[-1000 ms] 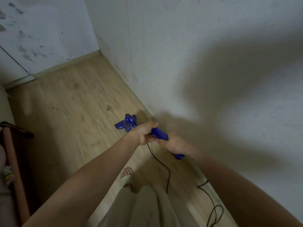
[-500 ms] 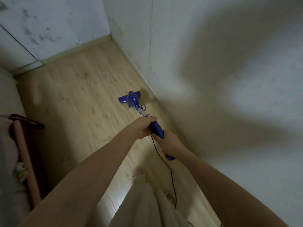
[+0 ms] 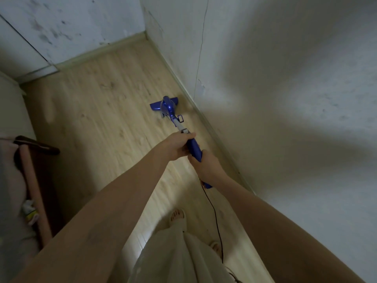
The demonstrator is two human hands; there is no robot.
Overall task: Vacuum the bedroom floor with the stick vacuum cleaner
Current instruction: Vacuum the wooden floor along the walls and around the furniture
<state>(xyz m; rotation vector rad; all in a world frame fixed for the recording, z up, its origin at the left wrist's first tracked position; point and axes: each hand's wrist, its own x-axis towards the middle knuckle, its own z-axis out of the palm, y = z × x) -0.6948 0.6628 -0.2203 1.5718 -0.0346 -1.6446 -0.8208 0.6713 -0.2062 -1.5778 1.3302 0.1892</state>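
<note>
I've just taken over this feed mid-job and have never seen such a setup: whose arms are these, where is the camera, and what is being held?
There is no machine here: a person wears a wide-angle camera on the head, looking forward and down, so the two arms are their own. Both hands grip a blue stick vacuum cleaner. The left hand holds the handle higher up, near the grey tube; the right hand holds the end nearer the body. The vacuum's head rests on the wooden floor, close to the wall on the right. A black cord trails from the handle past the person's feet. Furniture of some kind stands at the left edge.
</note>
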